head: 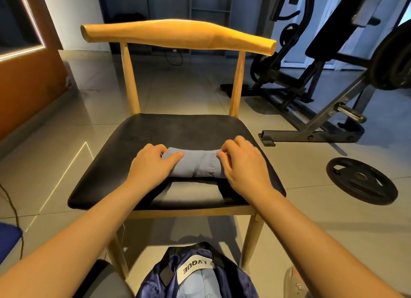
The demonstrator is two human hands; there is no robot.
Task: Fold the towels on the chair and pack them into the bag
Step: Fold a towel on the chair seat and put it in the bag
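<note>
The blue towel lies as a compact folded bundle across the black seat of the wooden chair, a little toward 6 o'clock from the seat's middle, with its long axis running from 9 to 3 o'clock. The left hand grips its 9 o'clock end and the right hand its 3 o'clock end. On each, the fingers curl over the far edge and the thumb presses on top, so both hands are closed round cloth, not lying flat on it. The fold looks finished, or nearly so, and the next job is probably the lift. To do it well, pinch through every layer at both ends, raise the ends together and level, and hold the bundle taut so the middle neither sags nor springs open. The navy bag stands open on the floor at 6 o'clock from the chair, with pale blue cloth already inside, so the carry is short and straight back. A weight plate lies on the tiles at 3 o'clock, well apart from the chair.
</note>
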